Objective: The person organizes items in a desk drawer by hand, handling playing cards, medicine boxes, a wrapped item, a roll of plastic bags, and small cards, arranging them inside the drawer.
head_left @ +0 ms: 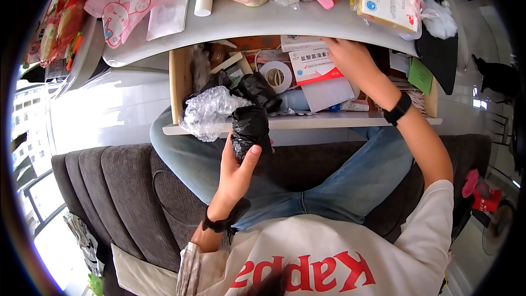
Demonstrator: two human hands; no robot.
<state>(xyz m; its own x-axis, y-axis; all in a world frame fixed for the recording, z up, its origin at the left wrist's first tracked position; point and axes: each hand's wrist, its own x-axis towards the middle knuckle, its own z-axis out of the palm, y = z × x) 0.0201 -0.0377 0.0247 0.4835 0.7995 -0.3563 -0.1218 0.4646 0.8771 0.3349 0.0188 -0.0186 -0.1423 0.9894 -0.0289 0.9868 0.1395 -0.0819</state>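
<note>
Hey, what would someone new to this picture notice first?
Probably the open, crammed drawer beneath the table, where the right hand overlaps one end of a white-and-red medicine box. Next, the black plastic bundle in the left hand, beside crumpled clear plastic. Then the red Kappa lettering across the shirt at the bottom.

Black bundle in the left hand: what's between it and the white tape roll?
Head view: more black plastic, in the open drawer, lies between the black bundle and the white tape roll.

Tape roll [286, 78] in drawer [312, 123], crumpled plastic [208, 112] left, box [312, 67] right.
</note>
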